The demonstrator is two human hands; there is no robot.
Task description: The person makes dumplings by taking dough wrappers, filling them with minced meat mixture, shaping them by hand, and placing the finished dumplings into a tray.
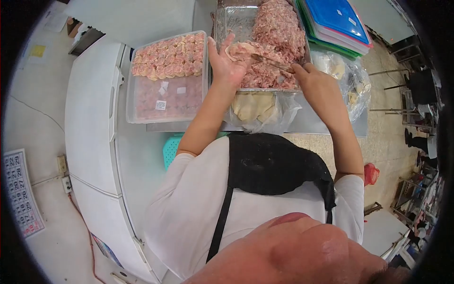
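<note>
My left hand is palm up over the near edge of the metal tray, thumb raised. A round dough wrapper with pink minced filling rests on its fingers. My right hand grips a narrow flat spatula, whose tip reaches to the filling on the wrapper. Behind and below the spatula, the tray holds a large mound of minced meat. A stack of pale wrappers in clear plastic lies in front of the tray.
Left of the tray, a clear plastic container holds rows of filled dumplings. Coloured lids are stacked at the back right, with plastic bags nearer. A white refrigerator stands on the left. A turquoise basket sits below the table.
</note>
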